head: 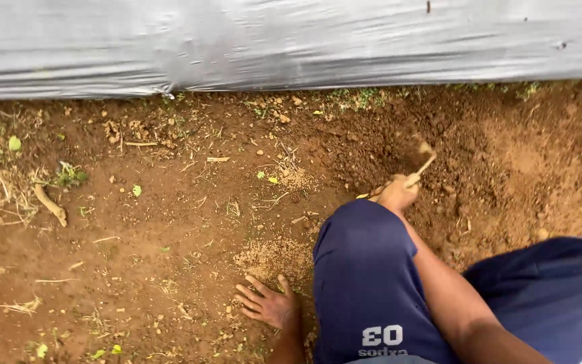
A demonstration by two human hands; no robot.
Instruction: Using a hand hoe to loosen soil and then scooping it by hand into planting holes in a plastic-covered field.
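On bare soil [170, 222], right hand [397, 194] grips a stick [420, 167], left hand [267, 303] flat.

The person wears dark navy shorts [372, 283] that cover both legs, with white printed markings near the hem (partly cut off by the frame edge). The 2 hands, left [267, 305] and right [397, 194], are bare, with no gloves, and both forearms are uncovered.

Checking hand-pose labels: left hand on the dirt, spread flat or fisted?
Spread flat. The left hand rests palm-down on the soil, fingers splayed apart and holding nothing.
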